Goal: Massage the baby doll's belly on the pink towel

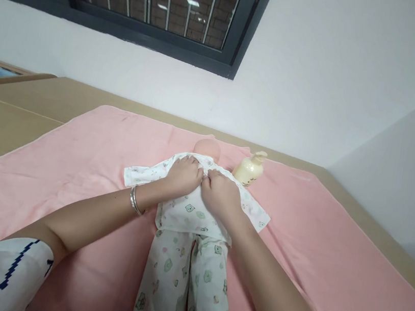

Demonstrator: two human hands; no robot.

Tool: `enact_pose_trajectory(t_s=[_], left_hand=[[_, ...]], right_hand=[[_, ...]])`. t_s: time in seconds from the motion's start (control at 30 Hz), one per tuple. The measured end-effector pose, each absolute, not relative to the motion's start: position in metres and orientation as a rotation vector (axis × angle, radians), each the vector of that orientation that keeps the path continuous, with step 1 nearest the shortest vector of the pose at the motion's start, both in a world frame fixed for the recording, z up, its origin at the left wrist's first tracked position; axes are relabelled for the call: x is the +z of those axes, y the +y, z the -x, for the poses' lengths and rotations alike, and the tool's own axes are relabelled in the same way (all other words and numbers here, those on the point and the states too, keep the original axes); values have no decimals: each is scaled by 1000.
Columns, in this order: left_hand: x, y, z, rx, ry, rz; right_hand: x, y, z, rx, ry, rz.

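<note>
A baby doll (207, 148) lies on its back with only its smooth, rounded head showing at the far end. It wears a white printed top (198, 221) with sleeves spread to both sides, and matching white trousers (170, 279) that stretch toward me. My left hand (184, 177) is closed on the top at the upper chest, left of the middle. Close beside it, my right hand (221, 194) pinches the same top near the neckline. The fabric between my fingertips is mostly hidden.
A pink blanket (91, 160) lies under the doll on a wooden surface (15, 123). To the right of the doll's head stands a cream pump bottle (248, 170). A white wall (298, 86) and a dark-framed barred window (152, 24) are behind.
</note>
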State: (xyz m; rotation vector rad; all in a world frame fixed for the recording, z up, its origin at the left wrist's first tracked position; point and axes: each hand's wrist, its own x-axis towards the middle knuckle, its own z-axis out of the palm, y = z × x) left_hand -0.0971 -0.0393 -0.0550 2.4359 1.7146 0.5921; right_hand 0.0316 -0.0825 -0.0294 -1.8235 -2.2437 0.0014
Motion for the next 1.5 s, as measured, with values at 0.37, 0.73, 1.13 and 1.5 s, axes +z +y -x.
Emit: enact_pose_trajectory(t_s=[0.37, 0.73, 1.13, 1.5], left_hand=[[-56, -42, 97, 649, 1603, -2509], [-62, -60, 86, 607, 1718, -2574], [-55, -38, 101, 683, 1745, -2364], [-63, -43, 96, 748, 1787, -2425]], right_hand=[[-32, -78, -35, 55, -2254, 1843], [-56, -40, -63, 164, -2178, 1613], [-25, -83, -35, 118, -2199, 1761], [-46, -58, -50, -38, -2152, 1800]])
